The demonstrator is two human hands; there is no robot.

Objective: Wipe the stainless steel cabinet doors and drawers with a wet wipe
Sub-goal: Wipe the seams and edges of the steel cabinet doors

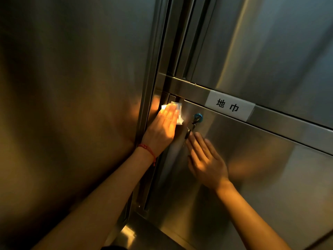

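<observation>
Both of your forearms reach in from the bottom edge, and they are the closest things to you. Your left hand (163,126) lies flat with straight fingers (171,112), pressing the wet wipe (178,110) against the top left corner of the lower cabinet door (252,168), right beside the vertical frame post. Nothing is gripped; the wipe is only pinned under the palm, with its white edges showing at 12 and 3 o'clock of the hand.

Your right hand (205,159) rests open on the same door at about 5 o'clock from the left, fingers straight, holding nothing. Its fingertips sit just below the dark key (189,133) that hangs from the blue lock (198,117).

A white label (229,105) with 2 characters sits on the horizontal rail at 2 o'clock from the lock. Above it is the upper door (270,42), and a broad steel panel (72,87) fills the 9 o'clock side.

Judging progress: you appear to be at the corner of 1 door only. No wet streaks show clearly on the rest of this door, the upper door or the side panel, so I cannot tell which are done. Most of the visible steel probably remains, including around the lock, where the key may snag the wipe.
</observation>
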